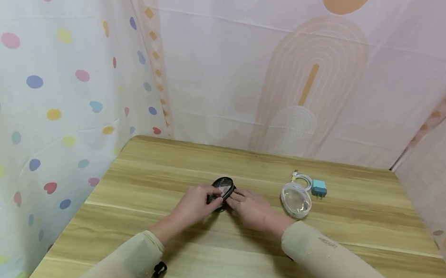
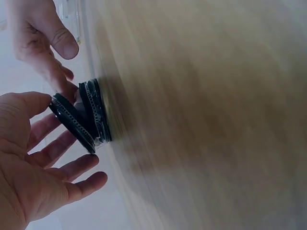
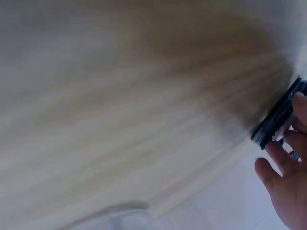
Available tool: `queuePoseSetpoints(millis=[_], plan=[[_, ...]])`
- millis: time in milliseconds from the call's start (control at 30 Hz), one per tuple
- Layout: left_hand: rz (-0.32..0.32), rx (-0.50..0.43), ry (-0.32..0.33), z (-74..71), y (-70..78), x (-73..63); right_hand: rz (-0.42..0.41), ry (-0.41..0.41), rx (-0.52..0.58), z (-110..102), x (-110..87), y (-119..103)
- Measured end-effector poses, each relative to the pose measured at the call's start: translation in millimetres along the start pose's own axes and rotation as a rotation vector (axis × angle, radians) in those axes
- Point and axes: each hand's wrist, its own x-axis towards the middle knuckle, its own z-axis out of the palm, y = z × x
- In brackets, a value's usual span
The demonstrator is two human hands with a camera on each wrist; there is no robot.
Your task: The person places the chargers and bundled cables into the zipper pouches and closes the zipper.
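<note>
A small round black zip case (image 1: 225, 182) with a see-through panel stands unfolded on the wooden table, its two halves parted in a V. My left hand (image 1: 196, 203) pinches the tilted lid (image 2: 72, 120), the thumb at its upper edge and fingers behind it. From the other side, my right hand (image 1: 254, 211) reaches in with extended fingers at the gap between the halves, its thumb held apart in the left wrist view. The lower half (image 2: 97, 111) lies against the tabletop. The inside of the case is mostly hidden by fingers.
Right of my hands lies a similar round clear case (image 1: 296, 201) with a white rim. Behind it are a coiled white cable (image 1: 304, 180) and a blue plug adapter (image 1: 319, 188). Patterned curtains (image 1: 214, 80) border the table (image 1: 186, 155) at the back and sides.
</note>
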Motion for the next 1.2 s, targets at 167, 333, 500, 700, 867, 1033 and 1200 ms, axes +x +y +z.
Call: queuePoseSetpoints(millis=[167, 333, 500, 700, 867, 1033, 1200], plan=[[0.028, 0.033, 0.01, 2.1, -1.3, -0.6, 0.099, 0.061, 0.053, -2, -9.4, -1], [-0.024, -0.028, 0.033, 0.7, -4.7, 2.4, 0.27, 0.176, 0.266, -4, -4.5, -2], [-0.168, -0.201, 0.052, -2.9, -9.2, 13.1, 0.545, 0.153, 0.619, -8, 8.5, -2], [-0.327, -0.211, 0.035, -7.0, -13.5, 23.8, 0.752, 0.09, 0.851, -13, 19.3, 2], [-0.381, -0.214, -0.017, -8.2, -12.3, 25.5, 0.813, 0.07, 0.875, -14, 22.3, 3], [-0.374, -0.214, -0.044, -9.5, -9.1, 25.9, 0.833, 0.049, 0.911, -13, 24.4, 4], [-0.367, -0.184, -0.049, -10.1, -9.2, 27.2, 0.864, 0.049, 0.945, -13, 26.9, 5]])
